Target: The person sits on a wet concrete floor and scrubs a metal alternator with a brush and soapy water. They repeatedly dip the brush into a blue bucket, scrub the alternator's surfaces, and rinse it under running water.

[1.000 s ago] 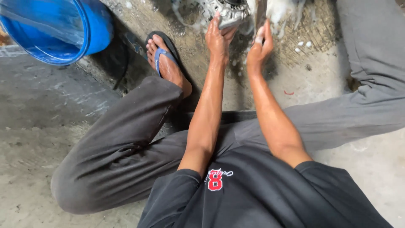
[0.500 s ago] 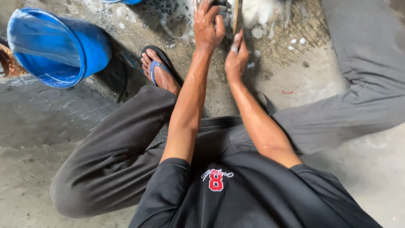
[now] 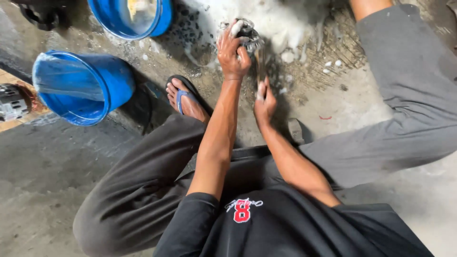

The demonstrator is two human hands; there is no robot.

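Observation:
My left hand (image 3: 233, 51) is closed over a small soapy metal part (image 3: 249, 34) that rests on the wet concrete floor. Just below it, my right hand (image 3: 264, 103) grips the lower end of a thin metal tool (image 3: 260, 64) whose upper end reaches the part. White foam (image 3: 281, 21) covers the floor around and behind the part. I sit low, with my grey-trousered legs spread to either side. My left foot in a blue flip-flop (image 3: 184, 98) is planted left of my forearm.
A blue bucket (image 3: 83, 85) lies tilted at the left. A second blue bucket (image 3: 127, 18) with water stands at the top. A grey machine part (image 3: 12, 102) sits at the left edge. Small white flecks (image 3: 331, 63) dot the floor right of the foam.
The view has tilted up, so both hands and the metal part sit lower in frame and the second bucket has come into view. Both hands stay on the part and tool.

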